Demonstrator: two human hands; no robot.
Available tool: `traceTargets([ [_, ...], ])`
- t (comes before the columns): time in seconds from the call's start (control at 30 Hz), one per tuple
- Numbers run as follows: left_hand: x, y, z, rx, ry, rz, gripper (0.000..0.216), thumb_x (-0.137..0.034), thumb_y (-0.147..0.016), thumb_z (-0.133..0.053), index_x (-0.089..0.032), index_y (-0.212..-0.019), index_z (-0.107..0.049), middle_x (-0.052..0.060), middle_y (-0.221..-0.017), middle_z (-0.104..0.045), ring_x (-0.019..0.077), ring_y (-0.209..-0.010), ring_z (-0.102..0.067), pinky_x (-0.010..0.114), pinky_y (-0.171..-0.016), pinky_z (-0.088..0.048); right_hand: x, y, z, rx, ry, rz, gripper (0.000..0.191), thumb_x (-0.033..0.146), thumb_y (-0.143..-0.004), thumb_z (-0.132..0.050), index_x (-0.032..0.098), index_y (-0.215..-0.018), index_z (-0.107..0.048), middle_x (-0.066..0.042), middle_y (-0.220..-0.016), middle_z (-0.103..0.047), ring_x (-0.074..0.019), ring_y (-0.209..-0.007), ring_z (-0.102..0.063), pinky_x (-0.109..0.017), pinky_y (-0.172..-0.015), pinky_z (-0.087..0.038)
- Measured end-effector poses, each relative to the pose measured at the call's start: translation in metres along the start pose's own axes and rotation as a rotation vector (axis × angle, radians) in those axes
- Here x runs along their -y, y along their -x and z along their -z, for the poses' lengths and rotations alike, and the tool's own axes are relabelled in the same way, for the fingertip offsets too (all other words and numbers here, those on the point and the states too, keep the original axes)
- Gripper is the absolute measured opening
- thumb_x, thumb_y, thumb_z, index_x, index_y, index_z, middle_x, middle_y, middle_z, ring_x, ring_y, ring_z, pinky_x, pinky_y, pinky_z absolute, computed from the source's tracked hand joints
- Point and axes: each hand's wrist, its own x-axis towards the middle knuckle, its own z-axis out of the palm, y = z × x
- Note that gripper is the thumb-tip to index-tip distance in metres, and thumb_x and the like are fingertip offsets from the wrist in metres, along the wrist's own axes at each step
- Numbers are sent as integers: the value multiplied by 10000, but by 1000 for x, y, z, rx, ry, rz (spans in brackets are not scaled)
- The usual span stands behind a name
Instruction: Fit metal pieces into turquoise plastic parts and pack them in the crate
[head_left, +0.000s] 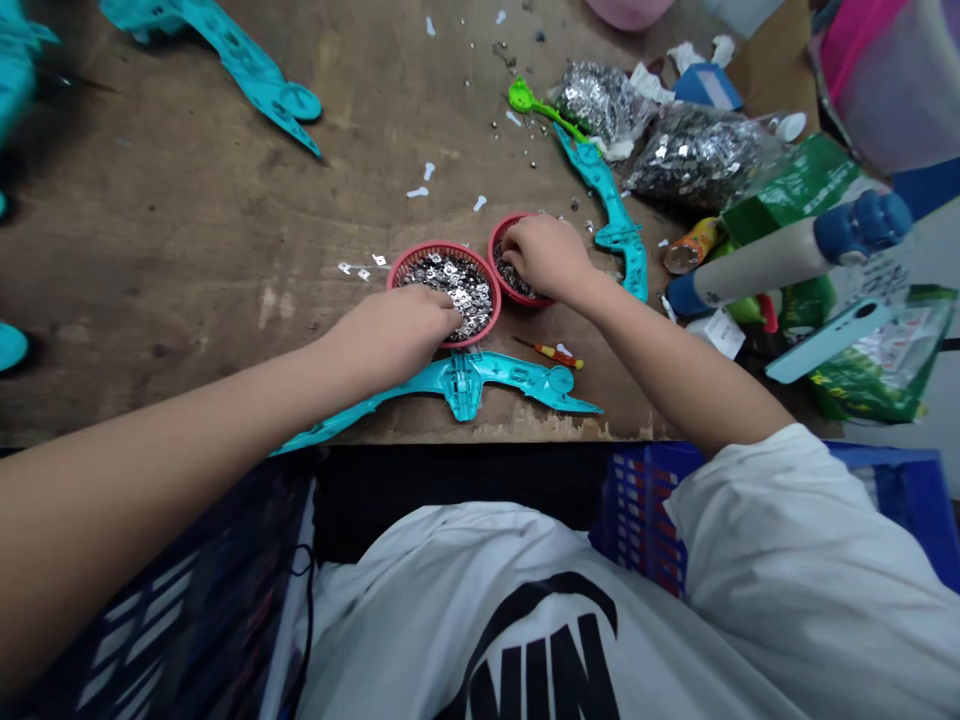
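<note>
My left hand [405, 328] reaches into a round red plastic basket [396, 268] heaped with small flat metal pieces [454, 278]. Its fingers are bent together at the pieces, and the fingertips are partly hidden. A smaller red basket [504, 226] stands just to the right, with my right hand [546, 256] dipping into it. The fingers there are curled down among small dark parts, so whatever they pinch is hidden. Below the baskets, near the table edge, lies a turquoise bow-shaped plastic part [463, 388], partly under my left forearm. A small screwdriver [553, 353] with a yellow and red handle lies beside it.
More turquoise parts [247, 70] lie at upper left, and another [613, 210] at right. Bags of metal pieces [697, 150], a green spoon [525, 97], a white-and-blue bottle [780, 255] and a light-blue phone [829, 340] crowd the right side. Blue crates [645, 500] stand below the table.
</note>
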Motion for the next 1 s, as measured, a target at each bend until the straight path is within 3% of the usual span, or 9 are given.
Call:
traceTargets([
  [0.13, 6, -3, -4, -54, 32, 6, 353, -49, -1021, -593, -200, -1101, -902, 147, -1145, -864, 344, -1109, -838, 423, -952, -666, -14, 11, 7, -100, -64, 33, 400, 401, -1188, -602, 201, -1391, -883, -202, -1433, -841, -415, -1328, -749, -530, -1137, -584],
  [0.23, 11, -6, -6, -94, 40, -10, 356, -51, -1003, -608, -206, -1110, -909, 145, -1111, -860, 335, -1097, -841, 420, -988, -664, -29, 23, 11, -151, -127, 30, 388, 448, -1138, -698, 215, -1382, -888, -198, -1286, -878, -412, -1229, -789, -553, -1116, -622],
  [0.4, 21, -9, -11, -134, 80, 8, 422, -113, -1044, -556, -195, -1223, -930, 152, -1238, -865, 336, -1186, -846, 428, -1044, -675, -44, 48, 16, -201, -245, -18, 176, 311, -1007, -809, 215, -1131, -890, -143, -1061, -878, -348, -1056, -812, -488, -1028, -639],
  [0.53, 24, -7, -8, -221, 202, 77, 422, -161, -1008, -619, -227, -1267, -946, 118, -1245, -891, 336, -1225, -839, 465, -1143, -669, -38, 82, 23, -235, -380, -70, 96, 222, -918, -849, 198, -1011, -846, -106, -985, -841, -289, -971, -776, -435, -969, -622],
  [0.77, 14, -1, 13, -279, 480, 335, 369, -232, -1008, -745, -154, -1296, -963, 125, -1232, -937, 329, -1170, -865, 497, -1194, -660, -7, 155, 11, -85, -824, -143, 184, 358, -950, -870, 180, -995, -865, -60, -848, -783, -216, -818, -698, -346, -757, -572],
  [0.9, 11, -2, 16, -301, 693, 405, 305, -185, -939, -825, -138, -1205, -967, 100, -1182, -944, 299, -1113, -870, 515, -1211, -686, -5, 165, -7, -35, -973, -122, 310, 494, -978, -922, 189, -1024, -893, -66, -864, -816, -211, -791, -721, -348, -755, -608],
  [1.0, 6, -4, 15, -302, 916, 454, 172, -80, -943, -807, -109, -1059, -930, 96, -1049, -922, 254, -1016, -859, 578, -1228, -706, -9, 162, -16, 4, -991, -82, 302, 501, -1049, -867, 207, -1095, -918, -78, -921, -859, -225, -818, -778, -372, -817, -666],
])
